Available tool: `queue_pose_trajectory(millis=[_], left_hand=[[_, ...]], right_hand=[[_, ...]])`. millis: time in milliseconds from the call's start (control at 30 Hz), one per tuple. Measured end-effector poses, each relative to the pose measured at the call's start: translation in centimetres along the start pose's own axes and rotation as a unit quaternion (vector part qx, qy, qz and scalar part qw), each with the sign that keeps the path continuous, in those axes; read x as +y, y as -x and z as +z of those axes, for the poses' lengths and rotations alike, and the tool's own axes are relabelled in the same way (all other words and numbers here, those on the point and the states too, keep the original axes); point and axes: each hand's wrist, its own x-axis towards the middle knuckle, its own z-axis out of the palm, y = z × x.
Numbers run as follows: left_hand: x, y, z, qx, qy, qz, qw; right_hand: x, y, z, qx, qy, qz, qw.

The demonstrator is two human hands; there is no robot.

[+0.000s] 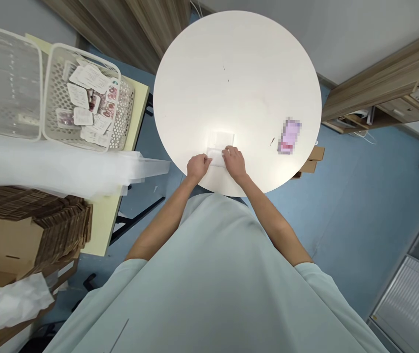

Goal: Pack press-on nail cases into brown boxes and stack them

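Note:
A thin white wrapping sheet [221, 139] lies near the front edge of the round white table, its near part folded into a small flat bundle. Whether something sits inside the folds I cannot make out. At the bundle's left side, my left hand [197, 168] is closed, with thumb and fingertips pinching the edge. My right hand [235, 162] has its fingers bent over the right side, gripping the folded part. Both hands rest low over the tabletop, with the bundle between them.
On the round table [239, 59] lies a blurred pink-purple item [289, 137] at right. To the left, a side table [101, 235] bears a white basket [126, 115] of small carded packets, stacked white foam sheets [84, 171] and flattened cardboard boxes [62, 230].

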Motion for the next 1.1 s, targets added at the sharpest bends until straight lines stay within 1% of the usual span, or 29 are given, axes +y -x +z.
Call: queue_pose_trajectory(millis=[67,100,233,333,433,533,667,733,800,900,1000,1100], left_hand=[[0.0,0.4,0.1,0.005,0.002,-0.005,1.000],[0.0,0.6,0.2,0.010,0.003,-0.008,1.000],[-0.4,1.9,0.6,0.037,0.036,-0.031,0.998],[-0.8,3.3,0.9,0.072,0.104,-0.077,0.989],[-0.6,4.6,1.2,0.071,0.198,-0.112,0.971],[0.5,4.9,1.4,0.048,0.253,-0.090,0.962],[2.8,3.4,1.7,0.037,0.268,-0.059,0.961],[3.8,2.3,2.0,0.034,0.280,-0.038,0.959],[4.4,1.2,2.6,0.028,0.285,-0.003,0.958],[4.8,0.2,3.7,0.028,0.264,0.032,0.964],[4.7,-0.3,4.8,0.019,0.240,0.052,0.969],[4.4,-0.6,5.1,0.002,0.226,0.076,0.971]], right_hand=[[-0.4,1.1,0.4,-0.020,-0.001,-0.030,0.999],[-0.6,1.7,0.7,-0.029,-0.001,-0.035,0.999],[-1.3,4.1,1.9,-0.047,0.013,-0.020,0.999],[-2.0,5.0,2.6,-0.042,0.020,-0.006,0.999],[-2.3,4.9,2.4,-0.022,0.003,0.013,1.000],[-1.8,4.1,1.1,-0.032,-0.022,0.024,0.999],[-0.5,3.2,-1.5,-0.070,-0.059,0.022,0.996],[0.2,2.9,-2.5,-0.067,-0.072,0.030,0.995],[1.0,2.6,-3.1,-0.045,-0.081,0.053,0.994],[2.2,1.8,-3.0,-0.003,-0.100,0.098,0.990],[3.1,0.6,-2.1,0.034,-0.114,0.134,0.984],[3.4,-0.4,-1.4,0.048,-0.121,0.163,0.978]])
